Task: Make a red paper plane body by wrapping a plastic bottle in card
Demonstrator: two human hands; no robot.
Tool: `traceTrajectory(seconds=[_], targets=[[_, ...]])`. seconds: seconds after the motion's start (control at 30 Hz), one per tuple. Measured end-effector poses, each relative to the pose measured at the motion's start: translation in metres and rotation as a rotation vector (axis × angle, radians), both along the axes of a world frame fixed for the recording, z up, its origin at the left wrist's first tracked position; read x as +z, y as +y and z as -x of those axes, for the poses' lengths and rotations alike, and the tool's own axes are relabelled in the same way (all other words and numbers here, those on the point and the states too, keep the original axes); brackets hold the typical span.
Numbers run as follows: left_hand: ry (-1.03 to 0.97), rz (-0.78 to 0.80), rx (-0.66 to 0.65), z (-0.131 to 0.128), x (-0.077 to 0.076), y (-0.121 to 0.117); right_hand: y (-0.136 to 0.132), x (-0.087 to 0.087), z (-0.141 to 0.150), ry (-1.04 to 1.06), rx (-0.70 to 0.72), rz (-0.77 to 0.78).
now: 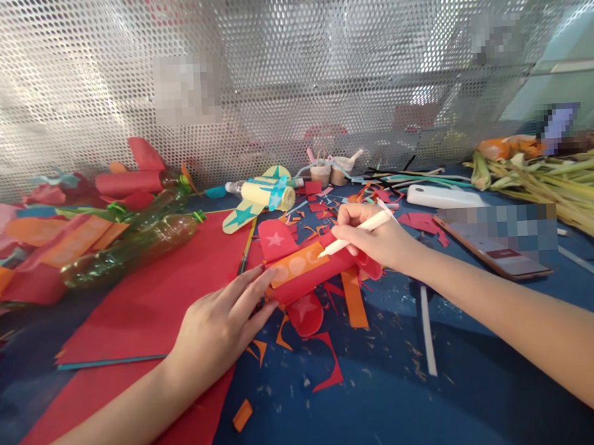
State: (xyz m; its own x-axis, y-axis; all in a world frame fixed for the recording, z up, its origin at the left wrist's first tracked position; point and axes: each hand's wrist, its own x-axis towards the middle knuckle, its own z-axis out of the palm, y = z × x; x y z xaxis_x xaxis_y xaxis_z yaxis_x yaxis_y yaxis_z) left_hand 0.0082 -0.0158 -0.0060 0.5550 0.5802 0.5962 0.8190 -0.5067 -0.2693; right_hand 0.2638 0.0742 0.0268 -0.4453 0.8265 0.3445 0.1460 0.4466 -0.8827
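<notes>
A red paper toy airplane (300, 285) lies at the middle of the blue table, with white stars on its wings and an orange strip (304, 262) of pale circles along its body. My left hand (222, 313) holds the plane's near left end, fingers stretched along the top and thumb at the side. In my right hand (370, 235) is a white marker pen (352, 235), pinched and tilted. Its tip is at the right-hand end of the orange strip; whether it touches cannot be made out. Part of the plane's right end is hidden behind my right hand.
Red paper sheets (156, 296) lie at left beside green plastic bottles (134, 251). A yellow bottle plane (265, 194) and small cups (341, 170) stand behind. At right are a phone (497, 248), a white device (442, 196) and dry husks (564, 182). Scraps surround the plane.
</notes>
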Motion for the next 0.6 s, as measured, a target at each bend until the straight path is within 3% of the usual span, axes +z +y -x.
traceTrajectory(seconds=[0.6], targets=[[0.009, -0.027, -0.009, -0.0010, 0.0019, 0.0001, 0.0010, -0.0044, 0.0011, -0.019, 0.061, 0.027]])
